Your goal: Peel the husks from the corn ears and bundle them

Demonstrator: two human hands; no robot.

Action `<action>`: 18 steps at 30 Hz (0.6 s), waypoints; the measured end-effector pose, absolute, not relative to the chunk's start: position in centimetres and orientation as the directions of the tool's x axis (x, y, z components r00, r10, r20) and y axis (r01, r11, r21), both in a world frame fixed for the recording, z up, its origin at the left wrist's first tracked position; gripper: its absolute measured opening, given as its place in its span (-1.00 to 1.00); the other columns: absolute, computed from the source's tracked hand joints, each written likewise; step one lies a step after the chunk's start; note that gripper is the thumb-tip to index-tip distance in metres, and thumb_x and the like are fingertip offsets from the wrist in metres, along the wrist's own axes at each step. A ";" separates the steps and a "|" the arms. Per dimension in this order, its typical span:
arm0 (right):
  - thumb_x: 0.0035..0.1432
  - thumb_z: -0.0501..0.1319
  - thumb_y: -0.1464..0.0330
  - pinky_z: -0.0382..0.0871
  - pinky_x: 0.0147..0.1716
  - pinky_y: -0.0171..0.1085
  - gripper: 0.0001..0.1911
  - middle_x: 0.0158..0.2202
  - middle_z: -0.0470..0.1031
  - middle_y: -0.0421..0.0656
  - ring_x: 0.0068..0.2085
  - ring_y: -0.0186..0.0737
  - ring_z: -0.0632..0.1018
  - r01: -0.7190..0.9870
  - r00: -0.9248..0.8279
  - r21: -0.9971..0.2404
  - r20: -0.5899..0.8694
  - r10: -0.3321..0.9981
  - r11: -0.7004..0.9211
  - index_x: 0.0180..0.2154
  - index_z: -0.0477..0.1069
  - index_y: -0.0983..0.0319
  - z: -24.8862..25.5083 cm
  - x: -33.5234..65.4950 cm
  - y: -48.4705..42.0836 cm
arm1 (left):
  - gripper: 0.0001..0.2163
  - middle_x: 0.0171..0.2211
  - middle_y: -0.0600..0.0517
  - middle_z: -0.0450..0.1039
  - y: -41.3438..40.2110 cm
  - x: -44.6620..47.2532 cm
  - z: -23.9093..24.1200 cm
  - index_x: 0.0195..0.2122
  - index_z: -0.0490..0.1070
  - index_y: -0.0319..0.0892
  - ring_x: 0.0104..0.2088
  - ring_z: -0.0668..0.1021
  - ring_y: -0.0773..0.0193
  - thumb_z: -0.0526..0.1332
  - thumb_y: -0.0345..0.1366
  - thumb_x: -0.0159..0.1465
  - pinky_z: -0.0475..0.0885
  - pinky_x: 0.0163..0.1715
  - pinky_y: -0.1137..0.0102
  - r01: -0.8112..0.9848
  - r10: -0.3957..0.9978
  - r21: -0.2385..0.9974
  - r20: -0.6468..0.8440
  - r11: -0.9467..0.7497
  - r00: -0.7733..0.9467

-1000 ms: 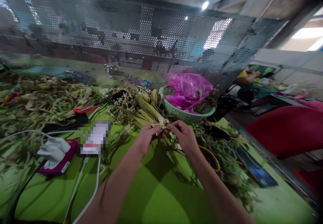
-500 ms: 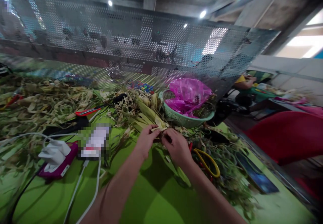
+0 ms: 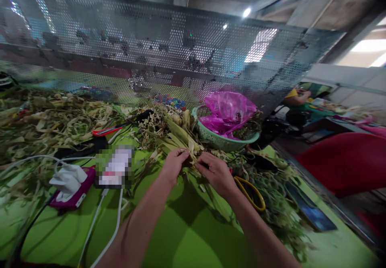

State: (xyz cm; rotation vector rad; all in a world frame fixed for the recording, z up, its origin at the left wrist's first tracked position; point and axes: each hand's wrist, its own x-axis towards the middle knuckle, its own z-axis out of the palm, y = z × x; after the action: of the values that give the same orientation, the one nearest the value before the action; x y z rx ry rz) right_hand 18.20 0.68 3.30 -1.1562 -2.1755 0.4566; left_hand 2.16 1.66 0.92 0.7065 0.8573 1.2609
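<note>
My left hand pinches a pale strip of dried corn husk between thumb and fingers. Close to its right, my right hand is closed with its fingertips on the lower end of the same husk. Part of the strip is hidden by the fingers. Longer yellow-green husk leaves fan out just beyond both hands. Under the right wrist, a loose green husk lies on the green table.
Behind the hands stands a green basket with a pink plastic bag. Yellow-handled scissors lie at right. Left are a phone, a purple power strip, cables, a red cutter and piled husks. A perforated metal screen rises behind.
The hands have drawn slightly apart, the right one moving a little right and down. The pale husk strip between them now stands more upright. The view has shifted slightly.
</note>
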 end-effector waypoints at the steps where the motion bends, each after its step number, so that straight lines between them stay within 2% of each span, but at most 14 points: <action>1: 0.21 0.17 0.27 0.19 -0.35 -0.30 -0.75 -0.46 0.29 -0.23 -0.39 -0.27 0.35 0.582 -0.396 -0.609 0.367 0.842 0.539 -0.49 0.27 0.20 3.3 18.3 0.8 | -0.72 -0.55 0.08 0.41 1.7 2.1 0.9 -0.45 0.42 -0.25 -0.55 0.43 0.41 0.40 -0.15 -0.01 0.37 -0.45 0.47 -0.515 0.981 0.835 -0.163 0.193 0.103; 3: 0.22 0.14 0.19 0.23 -0.35 -0.29 -0.77 -0.45 0.32 -0.23 -0.39 -0.26 0.37 0.480 -0.308 -0.748 0.345 0.887 0.458 -0.40 0.33 0.19 3.2 18.5 1.0 | -0.71 -0.55 0.08 0.42 1.7 1.9 1.0 -0.41 0.42 -0.23 -0.57 0.43 0.41 0.39 -0.14 0.01 0.35 -0.48 0.47 -0.518 0.977 0.829 -0.159 0.211 0.144; 5: 0.26 0.07 0.12 0.26 -0.37 -0.29 -0.73 -0.44 0.34 -0.23 -0.42 -0.27 0.38 0.359 -0.226 -0.874 0.258 0.939 0.326 -0.27 0.36 0.18 3.0 18.5 1.2 | -0.71 -0.55 0.08 0.42 1.7 1.9 1.1 -0.36 0.42 -0.22 -0.57 0.43 0.40 0.38 -0.12 0.04 0.35 -0.49 0.47 -0.522 0.974 0.825 -0.145 0.216 0.173; 7: 0.25 0.06 0.09 0.25 -0.41 -0.30 -0.68 -0.46 0.34 -0.25 -0.45 -0.29 0.37 0.285 -0.228 -0.933 0.154 0.961 0.217 -0.25 0.36 0.19 2.8 18.5 1.5 | -0.71 -0.53 0.07 0.43 1.5 1.9 1.4 -0.34 0.42 -0.22 -0.55 0.45 0.37 0.37 -0.12 0.05 0.36 -0.47 0.45 -0.536 0.971 0.815 -0.132 0.221 0.201; 9: 0.18 0.14 0.07 0.22 -0.44 -0.32 -0.67 -0.49 0.32 -0.25 -0.46 -0.30 0.35 0.279 -0.271 -0.942 0.107 0.956 0.185 -0.36 0.36 0.21 2.6 18.6 1.7 | -0.71 -0.51 0.06 0.44 1.3 2.0 1.6 -0.33 0.41 -0.21 -0.52 0.46 0.36 0.38 -0.13 0.04 0.38 -0.44 0.44 -0.546 0.967 0.805 -0.129 0.233 0.222; 12: 0.12 0.21 0.09 0.16 -0.47 -0.33 -0.67 -0.53 0.29 -0.27 -0.48 -0.33 0.29 0.285 -0.282 -0.937 0.118 0.952 0.201 -0.47 0.35 0.22 2.2 18.6 1.9 | -0.70 -0.51 0.07 0.43 1.1 2.1 1.8 -0.36 0.42 -0.22 -0.52 0.43 0.39 0.39 -0.13 0.02 0.32 -0.47 0.48 -0.523 0.961 0.817 -0.123 0.240 0.249; 15: 0.10 0.21 0.11 0.14 -0.46 -0.32 -0.68 -0.56 0.24 -0.29 -0.49 -0.33 0.26 0.300 -0.246 -0.922 0.175 0.954 0.246 -0.49 0.33 0.21 2.2 18.8 2.0 | -0.68 -0.56 0.11 0.35 1.1 2.2 1.7 -0.42 0.41 -0.23 -0.59 0.31 0.47 0.38 -0.08 0.01 0.15 -0.59 0.51 -0.462 0.961 0.858 -0.117 0.225 0.251; 18: 0.12 0.19 0.16 0.13 -0.45 -0.32 -0.71 -0.56 0.21 -0.30 -0.48 -0.32 0.25 0.362 -0.229 -0.882 0.230 0.946 0.302 -0.50 0.30 0.21 2.3 18.8 2.0 | -0.65 -0.65 0.18 0.17 1.1 2.2 1.6 -0.50 0.34 -0.23 -0.66 0.14 0.52 0.38 -0.06 0.00 -0.05 -0.64 0.50 -0.427 0.964 0.880 -0.113 0.210 0.240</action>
State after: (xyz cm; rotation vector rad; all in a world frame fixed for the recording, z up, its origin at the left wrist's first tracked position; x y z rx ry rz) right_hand 18.82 2.00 2.34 -1.1832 -1.7573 0.9058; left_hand 2.18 1.14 1.59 0.8426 0.7959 1.1241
